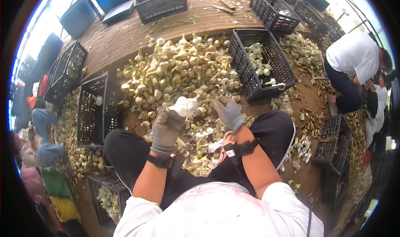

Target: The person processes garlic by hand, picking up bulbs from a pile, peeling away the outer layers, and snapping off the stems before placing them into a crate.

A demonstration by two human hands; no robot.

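Observation:
My left hand, in a grey work glove, is closed around a clean white garlic bulb in front of my knees. A short way to its right, my gloved right hand has its fingers pinched together. Anything between those fingertips is too small to make out. Beyond both hands spreads a large heap of garlic bulbs with dry, brownish skins and some stems. Loose white peelings and trimmings cover the ground between my legs.
A black crate at the far right of the heap holds several white bulbs. Another black crate, left, contains a white bulb. A crate with pale garlic sits lower left. People work at both sides; one in a white shirt bends at right.

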